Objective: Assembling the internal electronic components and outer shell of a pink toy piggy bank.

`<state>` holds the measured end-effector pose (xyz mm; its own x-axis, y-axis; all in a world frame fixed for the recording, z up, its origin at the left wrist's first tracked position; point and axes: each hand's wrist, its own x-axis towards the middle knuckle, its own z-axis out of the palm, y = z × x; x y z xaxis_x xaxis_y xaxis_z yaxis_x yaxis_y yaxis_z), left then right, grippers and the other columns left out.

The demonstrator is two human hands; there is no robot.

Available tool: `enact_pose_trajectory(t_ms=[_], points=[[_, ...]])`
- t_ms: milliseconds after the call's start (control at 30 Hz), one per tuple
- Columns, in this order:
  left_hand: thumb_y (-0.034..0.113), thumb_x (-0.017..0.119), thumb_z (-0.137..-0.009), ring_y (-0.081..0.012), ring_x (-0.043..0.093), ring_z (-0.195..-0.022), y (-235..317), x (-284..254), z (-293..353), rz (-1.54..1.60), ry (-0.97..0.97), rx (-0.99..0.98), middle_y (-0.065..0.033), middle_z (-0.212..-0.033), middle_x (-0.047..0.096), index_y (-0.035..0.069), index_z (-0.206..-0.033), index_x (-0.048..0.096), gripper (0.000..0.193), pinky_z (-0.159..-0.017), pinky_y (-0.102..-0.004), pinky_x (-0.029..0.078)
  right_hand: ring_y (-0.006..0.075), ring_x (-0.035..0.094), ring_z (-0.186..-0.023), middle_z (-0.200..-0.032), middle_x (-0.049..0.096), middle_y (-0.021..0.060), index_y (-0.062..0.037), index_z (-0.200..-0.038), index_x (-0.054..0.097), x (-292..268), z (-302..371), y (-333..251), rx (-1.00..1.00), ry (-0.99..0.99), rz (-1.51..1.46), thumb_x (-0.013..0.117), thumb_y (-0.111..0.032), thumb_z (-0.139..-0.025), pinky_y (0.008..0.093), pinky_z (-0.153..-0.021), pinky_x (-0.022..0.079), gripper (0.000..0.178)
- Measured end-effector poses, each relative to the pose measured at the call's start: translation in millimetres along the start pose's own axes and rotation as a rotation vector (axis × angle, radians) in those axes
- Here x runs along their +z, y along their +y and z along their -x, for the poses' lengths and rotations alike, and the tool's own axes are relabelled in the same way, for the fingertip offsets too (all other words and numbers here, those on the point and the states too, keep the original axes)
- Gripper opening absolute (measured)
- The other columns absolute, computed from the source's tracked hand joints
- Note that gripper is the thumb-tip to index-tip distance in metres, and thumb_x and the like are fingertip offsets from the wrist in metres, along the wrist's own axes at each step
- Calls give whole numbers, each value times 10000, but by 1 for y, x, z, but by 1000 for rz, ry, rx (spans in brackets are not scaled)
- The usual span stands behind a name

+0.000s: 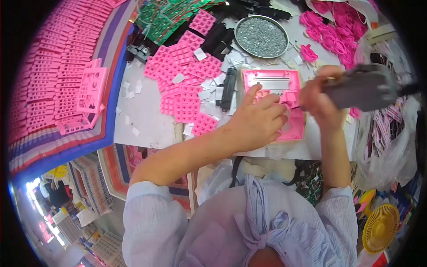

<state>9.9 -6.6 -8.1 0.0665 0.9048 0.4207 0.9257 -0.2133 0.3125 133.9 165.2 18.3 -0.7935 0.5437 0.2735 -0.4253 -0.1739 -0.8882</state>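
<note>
A pink plastic housing (297,129) lies face down on the white table in front of me, its inner side showing. My left hand (260,118) rests over its lower left part with the fingers spread. In my right hand (324,95) is a dark grey electric screwdriver (362,87), tilted so its tip points left at the housing's right side. The tip itself is hard to make out. Just left of the housing lies a long black plastic part (228,89). Beyond the housing stands a round metal dish (261,37) of small screws.
Pink button pads (182,98) are heaped to the left among white paper bits. Green circuit boards (167,20) pile up at the back. Stacked pink housings (66,66) fill a striped-lined container at far left. Magenta parts (338,35) and a clear plastic bag (382,164) are at right.
</note>
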Motion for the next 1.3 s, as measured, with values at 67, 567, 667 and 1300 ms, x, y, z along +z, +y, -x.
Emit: enact_pose_trajectory(t_ms=[67,567,667,1300], points=[[219,782,-758,-266,569,-1129,-6,-23,14,171,36,-159,-63,-1067,648,116,-1041,682,317,-986,-532,385,132,479,-530,-649,500,32,-9,-1307,491,-8,-13,-19,-183,-64,-49,657,-64,-887,343,-531,449,455],[-12,721,-641,-288,571,-882,-53,-101,121,-214,250,-370,-85,-938,609,86,-877,551,307,-839,-414,409,259,590,-1074,-1148,595,154,62,-1356,467,-9,-31,-43,-571,450,865,682,-39,-904,439,-937,489,511],[-21,708,-581,-277,575,-809,-38,-92,100,-101,384,-247,-60,-902,606,108,-863,538,354,-763,-413,409,316,509,-1248,-1323,533,192,-4,-1393,455,14,-3,-36,-750,229,1044,757,-47,-810,502,-1073,408,658],[-8,767,-769,-261,607,-858,0,-47,76,509,214,-593,-121,-1039,641,30,-1071,633,332,-755,-337,509,316,667,-785,-874,679,136,-18,-971,674,17,-47,22,126,-743,1007,714,-156,-856,412,-714,525,184]])
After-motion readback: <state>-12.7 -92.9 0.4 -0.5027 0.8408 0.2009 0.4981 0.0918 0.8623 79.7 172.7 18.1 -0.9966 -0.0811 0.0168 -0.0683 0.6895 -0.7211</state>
